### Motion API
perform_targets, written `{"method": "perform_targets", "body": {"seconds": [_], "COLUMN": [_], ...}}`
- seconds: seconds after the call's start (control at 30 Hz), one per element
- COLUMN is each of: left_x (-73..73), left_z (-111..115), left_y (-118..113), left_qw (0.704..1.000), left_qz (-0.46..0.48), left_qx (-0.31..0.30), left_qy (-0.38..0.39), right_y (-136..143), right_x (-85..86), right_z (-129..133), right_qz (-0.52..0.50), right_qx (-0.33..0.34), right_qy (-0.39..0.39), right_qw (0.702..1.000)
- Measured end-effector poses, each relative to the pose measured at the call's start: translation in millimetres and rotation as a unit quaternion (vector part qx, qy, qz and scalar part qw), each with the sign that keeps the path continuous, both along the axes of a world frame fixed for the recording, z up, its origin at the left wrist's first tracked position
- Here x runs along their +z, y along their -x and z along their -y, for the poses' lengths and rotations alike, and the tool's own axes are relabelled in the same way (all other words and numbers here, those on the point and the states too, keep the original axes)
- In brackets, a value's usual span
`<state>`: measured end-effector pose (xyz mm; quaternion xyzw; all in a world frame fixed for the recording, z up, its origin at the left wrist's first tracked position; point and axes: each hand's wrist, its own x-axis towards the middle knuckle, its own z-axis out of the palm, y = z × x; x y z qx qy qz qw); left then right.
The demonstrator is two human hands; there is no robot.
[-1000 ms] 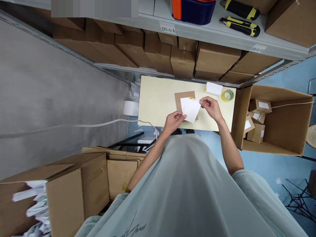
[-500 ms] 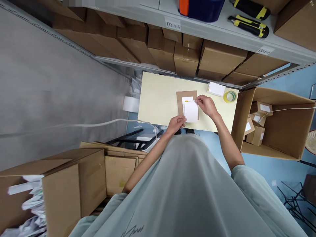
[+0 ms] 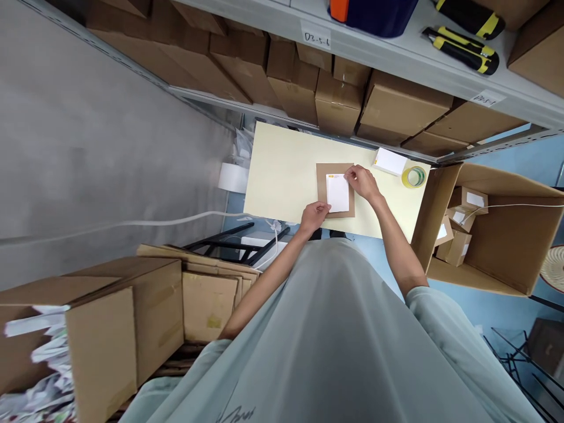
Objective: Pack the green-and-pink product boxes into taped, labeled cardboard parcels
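there are two hands (image 3: 362, 182), one brown packet (image 3: 321, 187), one tape roll (image 3: 404, 178), two black-and-yellow tools (image 3: 465, 52), two shelf labels (image 3: 316, 36).

The left shelf label (image 3: 316, 36) reads "D3-5-6" — the right label (image 3: 487, 98) is blurred.

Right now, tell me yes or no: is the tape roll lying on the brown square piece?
No, the tape roll lies on the table, to the right of the brown square piece.

resting on the cream desk (image 3: 277, 170): brown cardboard (image 3: 321, 188) near the front edge, white box (image 3: 390, 161) just beside a tape roll (image 3: 406, 177).
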<state>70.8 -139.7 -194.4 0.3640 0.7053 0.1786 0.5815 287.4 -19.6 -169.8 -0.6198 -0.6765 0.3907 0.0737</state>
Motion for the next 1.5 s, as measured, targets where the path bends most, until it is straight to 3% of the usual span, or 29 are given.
{"method": "perform_targets", "body": {"seconds": [0.27, 0.8, 1.07, 1.17, 1.3, 1.4, 1.5], "left_x": [-2.6, -4.2, 4.1, 11.5, 14.6, 5.1, -9.3], "left_z": [-10.1, -25.0, -25.4, -19.6, -20.0, -29.3, -39.5], "left_y": [-1.9, -8.2, -4.2, -1.7, -4.8, -6.7, -3.4], "left_qw": [0.987, 0.976, 0.961, 0.953, 0.916, 0.869, 0.856], "left_qz": [-0.137, -0.188, -0.211, -0.223, -0.213, -0.186, -0.205], "left_qx": [-0.079, -0.111, -0.178, -0.207, -0.277, -0.365, -0.393], "left_qy": [-0.005, 0.017, 0.029, -0.005, -0.195, -0.278, -0.267], "right_y": [10.0, 25.6, 25.3, 20.4, 15.6, 15.1, 16.3], "right_x": [-19.5, -39.0, -31.1, -24.4, -24.8, -35.2, -46.7], "right_z": [-11.2, -16.6, -14.0, -0.6, 43.9, 84.9, 109.8], "right_qz": [0.021, 0.082, 0.083, 0.073, 0.061, 0.077, 0.099], "right_qx": [0.021, 0.002, -0.033, -0.017, 0.041, 0.108, 0.137], "right_qy": [0.009, 0.016, 0.013, -0.016, -0.097, -0.114, -0.111], "right_qw": [1.0, 0.996, 0.996, 0.997, 0.993, 0.985, 0.979]}}
